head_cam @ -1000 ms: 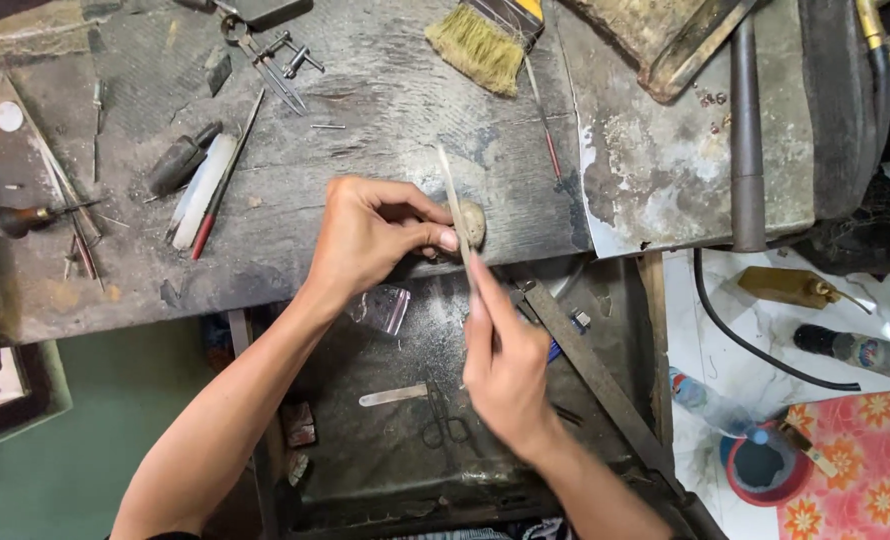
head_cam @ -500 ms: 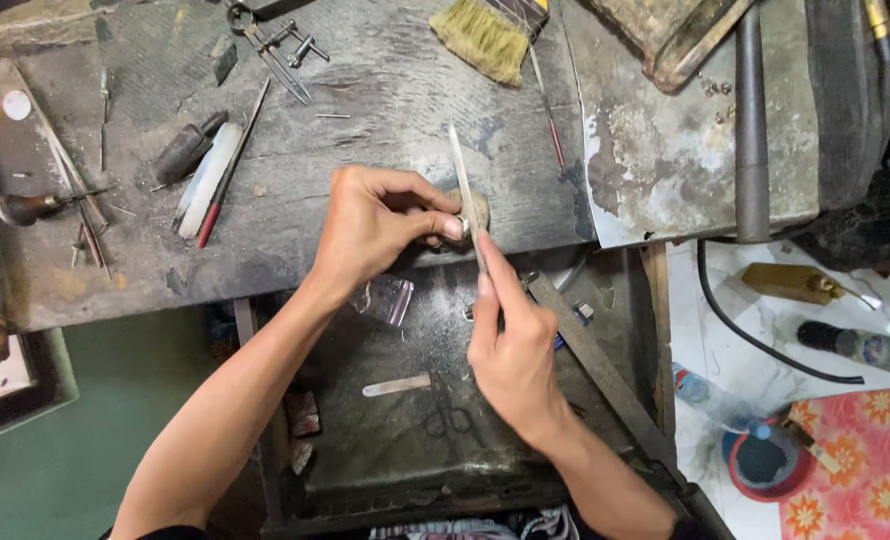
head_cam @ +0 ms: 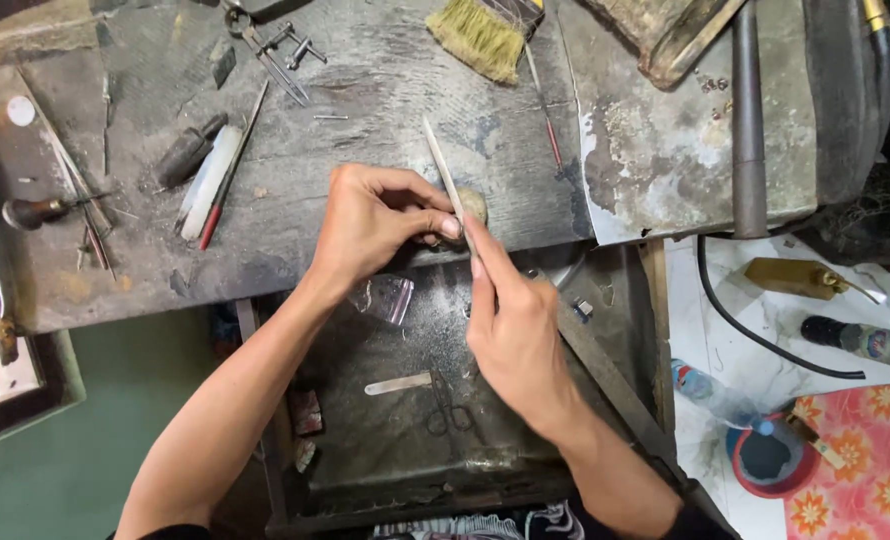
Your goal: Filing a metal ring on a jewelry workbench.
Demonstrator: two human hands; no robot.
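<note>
My left hand rests on the front edge of a worn grey workbench, its thumb and fingers pinched on a small piece that I cannot make out, pressed against a small rounded bench peg. My right hand grips a long thin metal file, index finger laid along it. The file slants up and away, crossing the pinched piece right at my left fingertips. Below both hands lies an open dark drawer tray.
A bristle brush, pliers, a red-tipped white tool and a wooden-handled awl lie on the bench. A flat metal strip and scissors lie in the drawer. A black hose and bottles lie on the floor at right.
The file has slid forward and back across the pinched piece, and my right hand has shifted slightly with it. My left hand stays in place at the peg.
</note>
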